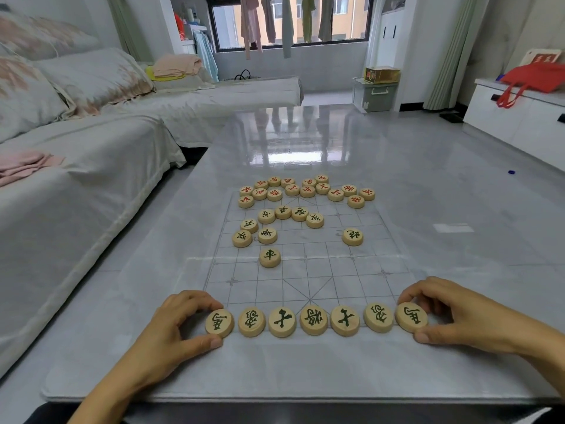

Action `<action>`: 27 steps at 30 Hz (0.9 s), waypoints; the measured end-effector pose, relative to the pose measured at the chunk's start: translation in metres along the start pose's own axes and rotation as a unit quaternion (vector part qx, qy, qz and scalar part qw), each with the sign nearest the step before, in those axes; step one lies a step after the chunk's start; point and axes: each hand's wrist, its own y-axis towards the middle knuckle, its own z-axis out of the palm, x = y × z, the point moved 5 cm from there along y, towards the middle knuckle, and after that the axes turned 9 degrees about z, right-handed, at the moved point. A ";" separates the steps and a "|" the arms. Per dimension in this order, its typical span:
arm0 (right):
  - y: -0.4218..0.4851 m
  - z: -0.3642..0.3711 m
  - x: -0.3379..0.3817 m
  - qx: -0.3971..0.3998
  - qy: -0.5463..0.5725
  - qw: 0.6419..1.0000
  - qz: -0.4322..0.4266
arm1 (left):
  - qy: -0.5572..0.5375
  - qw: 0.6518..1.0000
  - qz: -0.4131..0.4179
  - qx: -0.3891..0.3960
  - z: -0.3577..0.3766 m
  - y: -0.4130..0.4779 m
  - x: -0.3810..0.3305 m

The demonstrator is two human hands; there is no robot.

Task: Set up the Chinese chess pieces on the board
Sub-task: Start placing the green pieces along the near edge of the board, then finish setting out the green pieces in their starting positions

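Nearest, a bare strip of glossy grey worktop point(275, 371) runs between its rounded front edge and the board point(336, 283), a thin, see-through sheet printed with fine grid lines. Along the board's near edge stands a row of seven discs point(313, 320). They are round, pale wood with dark characters, lying flat and spaced about evenly. The left hand point(171, 325) holds the leftmost disc point(219, 322), with the thumb at its near rim and the curled fingers point(195, 301) at its far rim. The right hand point(452, 316) pinches the rightmost disc point(411, 317) the same way at the board's near right corner. Just beyond the row, the board's near half is open grid, apart from one dark-lettered disc point(270, 257) left of centre. Past the board's middle, more dark-lettered discs point(282, 212) lie in a loose arc on the left. Another point(352, 236) sits alone towards the right, with open squares between them. Along the board's far edge the red-lettered discs point(307, 191) crowd together, many touching, some off the sheet. Wide polished worktop stretches to the right of the board and beyond it, mirroring the window point(290, 19). Left of the board, a cloth-covered sofa point(76, 194) runs close along the worktop's edge.
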 end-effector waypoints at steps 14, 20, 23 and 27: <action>0.034 -0.031 0.018 -0.158 0.025 0.986 0.041 | -0.164 0.982 -0.066 -0.064 -0.006 0.000 0.006; 0.108 -0.023 0.070 -0.135 -0.160 0.978 -0.019 | -0.169 0.974 -0.087 -0.125 -0.007 0.004 0.008; 0.140 -0.014 0.088 -0.109 -0.199 0.974 -0.018 | -0.168 0.973 -0.081 -0.138 -0.009 0.003 0.013; 0.170 -0.005 0.090 -0.086 -0.256 0.963 -0.007 | -0.177 0.971 -0.076 -0.145 -0.008 0.005 0.012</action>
